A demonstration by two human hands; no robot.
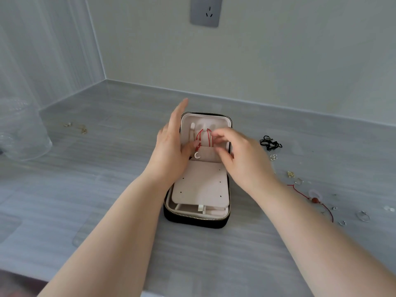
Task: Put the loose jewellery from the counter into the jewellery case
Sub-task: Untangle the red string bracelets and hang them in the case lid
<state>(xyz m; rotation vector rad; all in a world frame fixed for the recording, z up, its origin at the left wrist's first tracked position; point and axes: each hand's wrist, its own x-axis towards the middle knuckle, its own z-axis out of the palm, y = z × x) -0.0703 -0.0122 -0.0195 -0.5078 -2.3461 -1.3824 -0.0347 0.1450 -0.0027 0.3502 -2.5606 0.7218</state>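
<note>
Jewellery case (pixel 196 217) stands open at the middle of the counter (pixel 107 189), lid tilted up. A red necklace (pixel 200 133) with a moon charm (pixel 197 155) hangs inside the lid. The right hand (pixel 242 157), fingers curled, pinches the necklace near its top. The left hand (pixel 171 151) lies flat against the lid's left side, fingers straight. Towards the counter's right edge lie a black cord (pixel 270 143), a red bracelet (pixel 315 199) and rings (pixel 363 216). Small gold pieces (pixel 82 129) lie near the back left corner.

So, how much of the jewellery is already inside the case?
Early stage: the red cord necklace hangs in the jewellery case lid. The left hand steadies the lid; the right hand pinches the cord. Still loose on the counter: black cord, red bracelet, rings, gold pieces.
</note>
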